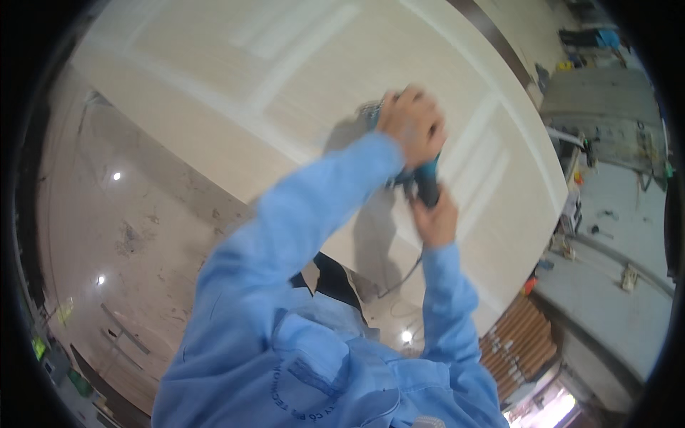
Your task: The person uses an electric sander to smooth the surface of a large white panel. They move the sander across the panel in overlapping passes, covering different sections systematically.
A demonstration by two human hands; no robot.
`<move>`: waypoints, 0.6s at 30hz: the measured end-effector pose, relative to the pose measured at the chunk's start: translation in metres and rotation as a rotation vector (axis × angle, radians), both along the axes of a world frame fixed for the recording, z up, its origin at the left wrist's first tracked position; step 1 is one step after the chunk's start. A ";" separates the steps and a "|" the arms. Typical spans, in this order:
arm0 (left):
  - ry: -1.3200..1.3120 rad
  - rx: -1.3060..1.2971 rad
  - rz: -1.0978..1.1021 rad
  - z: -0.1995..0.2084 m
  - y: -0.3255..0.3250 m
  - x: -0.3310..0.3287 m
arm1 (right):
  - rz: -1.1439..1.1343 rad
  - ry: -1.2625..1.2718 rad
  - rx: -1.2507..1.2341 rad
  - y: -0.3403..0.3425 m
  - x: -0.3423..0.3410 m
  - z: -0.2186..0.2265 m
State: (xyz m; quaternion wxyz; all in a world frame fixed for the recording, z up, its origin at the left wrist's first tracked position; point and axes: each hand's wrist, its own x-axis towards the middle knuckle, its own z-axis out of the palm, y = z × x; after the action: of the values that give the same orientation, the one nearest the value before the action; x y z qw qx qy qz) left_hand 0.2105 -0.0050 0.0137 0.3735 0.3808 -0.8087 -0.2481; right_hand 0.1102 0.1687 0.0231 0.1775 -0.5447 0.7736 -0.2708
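Note:
A teal and black hand-held power tool rests on a large pale beige panel. My left hand is wrapped over its front part, blurred a little. Around the black rear handle my right hand is closed. Most of the tool's body and its underside are hidden by the hands, so I cannot make out its exact kind. A thin dark cord hangs over the panel's near edge below the right hand. Whitish bands and streaks mark the panel's surface.
A scuffed, glossy floor lies to the left. Grey-white surfaces with scattered small tools stand on the right, beside a stack of brown strips at the lower right. A dark strip runs past the panel's far right edge.

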 end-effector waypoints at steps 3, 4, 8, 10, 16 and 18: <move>0.036 -0.036 0.124 0.007 0.065 0.113 | 0.153 -0.064 0.245 0.040 0.079 0.022; 0.044 -0.064 0.157 0.004 0.053 0.138 | 0.170 -0.093 0.233 0.045 0.103 0.025; 0.093 -0.145 0.255 -0.003 -0.028 0.193 | 0.356 0.015 0.058 -0.068 0.133 0.001; -0.009 -0.121 0.345 -0.010 -0.109 0.204 | 0.376 0.114 -0.018 -0.160 0.142 -0.008; -0.054 0.098 0.381 -0.008 -0.128 0.220 | 0.441 -0.014 -0.003 -0.179 0.162 0.003; -0.073 0.001 0.404 0.007 -0.036 0.226 | 0.447 0.038 0.078 -0.105 0.163 0.018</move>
State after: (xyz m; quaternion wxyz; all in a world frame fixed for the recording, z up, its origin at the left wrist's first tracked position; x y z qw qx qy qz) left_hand 0.4360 -0.0410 0.0210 0.3859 0.5441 -0.7288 -0.1543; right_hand 0.2728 0.0637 0.0407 0.2395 -0.7002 0.6468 -0.1845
